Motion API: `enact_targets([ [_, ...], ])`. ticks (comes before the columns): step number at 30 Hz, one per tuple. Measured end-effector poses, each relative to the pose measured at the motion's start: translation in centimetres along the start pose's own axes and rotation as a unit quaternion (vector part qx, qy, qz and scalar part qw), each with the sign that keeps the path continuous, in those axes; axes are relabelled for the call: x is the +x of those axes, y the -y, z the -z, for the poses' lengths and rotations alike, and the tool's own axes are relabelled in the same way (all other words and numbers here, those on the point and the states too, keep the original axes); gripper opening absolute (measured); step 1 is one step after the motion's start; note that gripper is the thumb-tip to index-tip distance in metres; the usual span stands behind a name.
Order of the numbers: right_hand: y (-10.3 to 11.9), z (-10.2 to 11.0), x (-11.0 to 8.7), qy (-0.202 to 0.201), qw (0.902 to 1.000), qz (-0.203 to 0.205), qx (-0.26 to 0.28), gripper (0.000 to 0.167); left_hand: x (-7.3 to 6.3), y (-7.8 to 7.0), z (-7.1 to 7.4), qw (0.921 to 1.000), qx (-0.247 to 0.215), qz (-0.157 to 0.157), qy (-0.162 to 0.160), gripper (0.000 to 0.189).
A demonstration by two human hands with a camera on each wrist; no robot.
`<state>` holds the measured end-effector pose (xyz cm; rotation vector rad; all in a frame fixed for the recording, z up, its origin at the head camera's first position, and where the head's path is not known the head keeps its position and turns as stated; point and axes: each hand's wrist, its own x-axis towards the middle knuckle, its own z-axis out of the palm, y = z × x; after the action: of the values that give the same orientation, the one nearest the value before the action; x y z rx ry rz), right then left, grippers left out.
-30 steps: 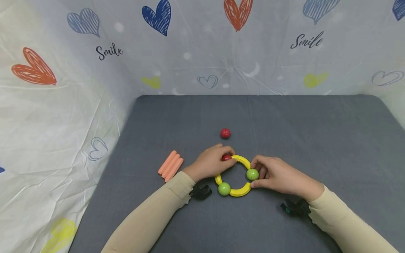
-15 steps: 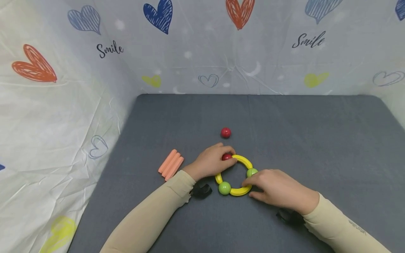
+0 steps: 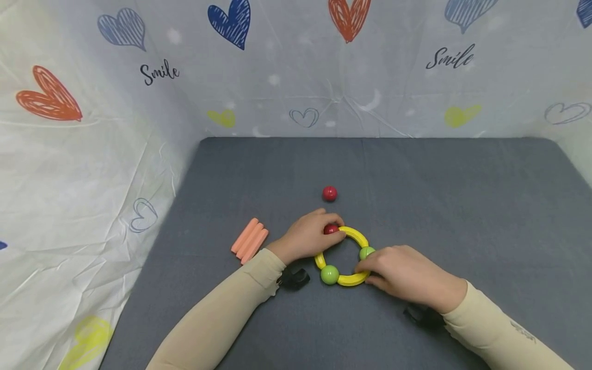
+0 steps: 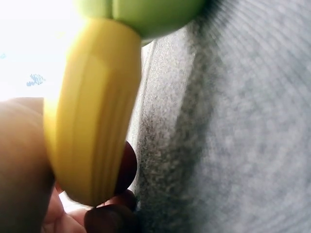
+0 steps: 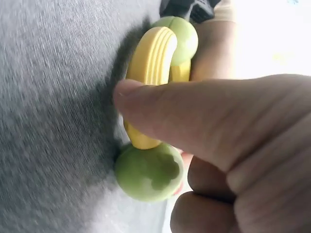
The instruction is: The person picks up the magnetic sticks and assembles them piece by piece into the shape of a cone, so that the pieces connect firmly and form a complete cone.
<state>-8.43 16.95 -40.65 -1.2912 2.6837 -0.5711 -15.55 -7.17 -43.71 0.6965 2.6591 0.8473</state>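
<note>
A ring of curved yellow pieces and coloured balls lies on the grey cloth in the head view. My left hand (image 3: 305, 237) grips the red ball (image 3: 330, 229) at the ring's upper left, between the upper yellow piece (image 3: 356, 236) and the left yellow piece (image 3: 320, 261). At the lower right, my right hand (image 3: 409, 275) pinches the lower curved yellow piece (image 3: 351, 280); its thumb (image 5: 160, 104) crosses that piece in the right wrist view. Green balls sit at both ends of this piece: the right green ball (image 3: 366, 252), partly hidden by fingers, and the left green ball (image 3: 330, 275).
Several straight orange sticks (image 3: 250, 240) lie side by side left of the ring. Beyond the ring rests a loose red ball (image 3: 330, 193). A white sheet printed with hearts (image 3: 305, 61) rises behind the grey table (image 3: 462, 195).
My right hand has let go of the right green ball and moved down and left onto the lower yellow piece. The left hand keeps its grip on the red ball.
</note>
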Motion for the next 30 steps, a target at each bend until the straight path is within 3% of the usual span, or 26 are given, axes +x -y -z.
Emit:
enact_targets([
  [7, -0.3, 0.3, -0.1, -0.007, 0.9999, -0.003, -0.011, 0.024, 0.0, 0.0, -0.1, 1.0000, 0.006, -0.001, 0.004, 0.023],
  [12, -0.3, 0.2, -0.1, -0.005, 0.9999, -0.006, -0.011, 0.023, -0.2, 0.1, 0.8, 0.9991, -0.009, 0.002, 0.042, 0.033],
  [15, -0.4, 0.2, -0.1, -0.013, 0.9996, -0.012, -0.020, 0.023, -0.6, 0.3, 2.5, 0.9979, -0.019, 0.009, 0.061, 0.040],
  [22, -1.1, 0.0, 0.0, -0.018, 0.9988, -0.045, -0.004, 0.029, -2.5, 2.2, 8.8, 0.9971, -0.011, 0.055, 0.052, 0.039],
  [27, -1.4, 0.1, 0.3, -0.051, 0.9930, -0.106, 0.009, 0.019, -3.6, 4.4, 11.7, 0.9894, 0.048, 0.119, 0.068, 0.037],
  [30, -1.5, 0.1, 0.3, -0.085, 0.9843, -0.155, -0.001, 0.023, -4.2, 5.2, 13.0, 0.9836, 0.069, 0.151, 0.070, 0.028],
])
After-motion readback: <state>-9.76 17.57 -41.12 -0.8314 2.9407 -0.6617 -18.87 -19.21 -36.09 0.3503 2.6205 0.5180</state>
